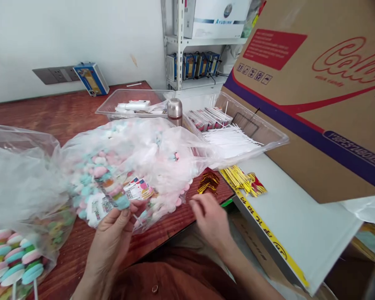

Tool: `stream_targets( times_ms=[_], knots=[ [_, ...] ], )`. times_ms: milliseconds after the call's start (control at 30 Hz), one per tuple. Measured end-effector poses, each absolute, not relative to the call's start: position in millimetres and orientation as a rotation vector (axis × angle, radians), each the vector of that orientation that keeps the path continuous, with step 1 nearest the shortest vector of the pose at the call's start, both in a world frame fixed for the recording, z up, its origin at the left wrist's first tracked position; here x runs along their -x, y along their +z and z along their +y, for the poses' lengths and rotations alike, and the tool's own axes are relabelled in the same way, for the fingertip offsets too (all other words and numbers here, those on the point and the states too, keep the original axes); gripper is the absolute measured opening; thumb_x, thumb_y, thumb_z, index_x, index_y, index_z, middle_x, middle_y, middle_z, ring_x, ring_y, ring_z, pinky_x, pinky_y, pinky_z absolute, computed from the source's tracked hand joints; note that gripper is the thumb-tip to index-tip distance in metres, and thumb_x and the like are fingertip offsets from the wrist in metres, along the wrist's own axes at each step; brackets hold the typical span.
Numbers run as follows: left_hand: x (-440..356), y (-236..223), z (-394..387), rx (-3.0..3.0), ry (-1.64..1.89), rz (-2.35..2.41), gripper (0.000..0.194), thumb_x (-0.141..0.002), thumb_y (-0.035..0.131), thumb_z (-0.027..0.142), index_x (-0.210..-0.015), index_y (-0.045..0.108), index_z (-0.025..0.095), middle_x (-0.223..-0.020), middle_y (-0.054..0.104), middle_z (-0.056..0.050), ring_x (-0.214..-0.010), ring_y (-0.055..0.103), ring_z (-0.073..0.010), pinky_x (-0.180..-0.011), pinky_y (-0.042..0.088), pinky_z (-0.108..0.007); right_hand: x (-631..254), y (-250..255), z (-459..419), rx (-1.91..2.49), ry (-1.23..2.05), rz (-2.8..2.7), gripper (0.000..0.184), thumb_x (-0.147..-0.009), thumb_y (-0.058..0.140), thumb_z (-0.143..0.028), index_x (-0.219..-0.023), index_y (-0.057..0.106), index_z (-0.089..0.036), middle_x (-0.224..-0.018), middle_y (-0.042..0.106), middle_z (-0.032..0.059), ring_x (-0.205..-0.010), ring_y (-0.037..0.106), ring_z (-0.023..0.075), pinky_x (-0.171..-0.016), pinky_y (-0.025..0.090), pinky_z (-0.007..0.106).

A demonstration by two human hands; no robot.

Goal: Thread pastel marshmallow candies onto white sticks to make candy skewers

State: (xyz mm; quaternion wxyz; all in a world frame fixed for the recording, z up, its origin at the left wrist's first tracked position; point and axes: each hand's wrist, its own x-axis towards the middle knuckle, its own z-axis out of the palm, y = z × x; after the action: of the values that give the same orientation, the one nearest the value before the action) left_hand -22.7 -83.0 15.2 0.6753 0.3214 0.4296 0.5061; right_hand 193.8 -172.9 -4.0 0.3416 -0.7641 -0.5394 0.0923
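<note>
My left hand (114,233) is closed round a wrapped candy skewer (114,193) of pink and blue discs, held upright in front of a big clear bag of pastel candies (128,162). My right hand (208,216) hovers at the table's front edge, its fingers blurred by motion, just below a small pile of gold twist ties (208,182). More gold ties (242,180) lie on a white board to the right.
Finished candy lollipops (14,260) lie in a clear bag at the lower left. Clear trays hold white sticks (231,137) and small packets; a metal flask (174,111) stands between them. A large cardboard box (318,91) fills the right side. A shelf (203,41) stands behind.
</note>
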Motion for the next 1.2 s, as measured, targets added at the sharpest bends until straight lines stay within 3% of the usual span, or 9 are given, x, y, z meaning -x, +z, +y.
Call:
stream_targets(
  times_ms=[100, 233, 333, 567, 667, 833, 1000, 1100, 1200],
  knots=[
    [25, 13, -80, -0.719, 1.15, 0.985, 0.023, -0.058, 0.09, 0.034, -0.07, 0.076, 0.019, -0.079, 0.075, -0.003, -0.08, 0.07, -0.0199, -0.081, 0.06, -0.036, -236, -23, -182, 2.225, -0.141, -1.351, 0.02, -0.096, 0.049, -0.028, -0.097, 0.064, -0.016, -0.091, 0.063, 0.0121, -0.084, 0.057, 0.0247, -0.075, 0.043, 0.036],
    [17, 10, -86, -0.734, 1.051, 0.992, 0.027, -0.059, 0.089, 0.037, -0.072, 0.077, 0.017, -0.074, 0.073, -0.005, -0.067, 0.068, -0.0187, -0.069, 0.06, -0.036, -246, -35, -177, 2.266, -0.285, -1.487, 0.022, -0.096, 0.05, -0.022, -0.078, 0.062, -0.019, -0.075, 0.059, 0.0075, -0.073, 0.054, 0.0227, -0.068, 0.036, 0.034],
    [14, 10, -90, -0.793, 1.044, 1.015, 0.027, -0.059, 0.088, 0.038, -0.07, 0.076, 0.016, -0.069, 0.071, -0.005, -0.061, 0.064, -0.0167, -0.064, 0.058, -0.034, -236, -32, -172, 2.243, -0.364, -1.582, 0.023, -0.097, 0.05, -0.021, -0.079, 0.063, -0.02, -0.073, 0.06, 0.0065, -0.073, 0.053, 0.0219, -0.067, 0.034, 0.033],
    [18, 12, -90, -0.876, 1.062, 1.088, 0.032, -0.06, 0.086, 0.041, -0.075, 0.076, 0.015, -0.064, 0.063, -0.001, -0.059, 0.055, -0.012, -0.06, 0.048, -0.024, -236, -30, -178, 2.144, -0.491, -1.662, 0.018, -0.099, 0.051, -0.021, -0.089, 0.066, -0.018, -0.081, 0.067, 0.0078, -0.077, 0.058, 0.0209, -0.068, 0.036, 0.033],
    [24, 9, -89, -1.01, 1.051, 1.107, 0.027, -0.07, 0.079, 0.043, -0.078, 0.074, 0.017, -0.067, 0.062, -0.001, -0.063, 0.052, -0.0128, -0.062, 0.045, -0.024, -236, -28, -178, 2.101, -0.528, -1.687, 0.015, -0.099, 0.051, -0.022, -0.093, 0.065, -0.018, -0.089, 0.07, 0.0089, -0.081, 0.061, 0.021, -0.071, 0.039, 0.033],
    [39, 23, -84, -1.801, 0.89, 1.04, 0.016, -0.087, 0.061, 0.029, -0.087, 0.074, 0.021, -0.085, 0.065, -0.007, -0.081, 0.058, -0.0193, -0.073, 0.046, -0.027, -229, -22, -175, 2.025, -0.562, -1.751, 0.01, -0.097, 0.053, -0.019, -0.097, 0.063, -0.018, -0.097, 0.071, 0.0089, -0.081, 0.062, 0.0202, -0.073, 0.043, 0.032],
    [42, 33, -95, -2.31, 0.576, 0.859, 0.03, -0.092, 0.045, 0.013, -0.095, 0.073, 0.023, -0.084, 0.064, -0.007, -0.076, 0.06, -0.0177, -0.068, 0.046, -0.025, -221, -20, -169, 1.927, -0.536, -1.84, 0.013, -0.098, 0.049, -0.015, -0.097, 0.062, -0.017, -0.088, 0.068, 0.0094, -0.082, 0.061, 0.0208, -0.076, 0.046, 0.032],
    [35, 30, -110, -2.449, 0.48, 0.884, 0.033, -0.091, 0.045, 0.008, -0.098, 0.073, 0.023, -0.082, 0.064, -0.007, -0.076, 0.06, -0.0202, -0.069, 0.046, -0.029, -217, -16, -169, 1.818, -0.541, -1.911, 0.016, -0.097, 0.048, -0.013, -0.105, 0.062, -0.015, -0.095, 0.068, 0.0115, -0.088, 0.061, 0.0217, -0.084, 0.047, 0.034],
    [23, 29, -122, -2.511, 0.456, 0.917, 0.029, -0.09, 0.048, 0.007, -0.101, 0.07, 0.023, -0.086, 0.065, -0.006, -0.081, 0.06, -0.0222, -0.074, 0.048, -0.032, -212, -5, -170, 1.683, -0.552, -2.019, 0.018, -0.097, 0.047, -0.014, -0.105, 0.062, -0.015, -0.095, 0.068, 0.012, -0.086, 0.059, 0.0224, -0.08, 0.045, 0.037]
  ],
)
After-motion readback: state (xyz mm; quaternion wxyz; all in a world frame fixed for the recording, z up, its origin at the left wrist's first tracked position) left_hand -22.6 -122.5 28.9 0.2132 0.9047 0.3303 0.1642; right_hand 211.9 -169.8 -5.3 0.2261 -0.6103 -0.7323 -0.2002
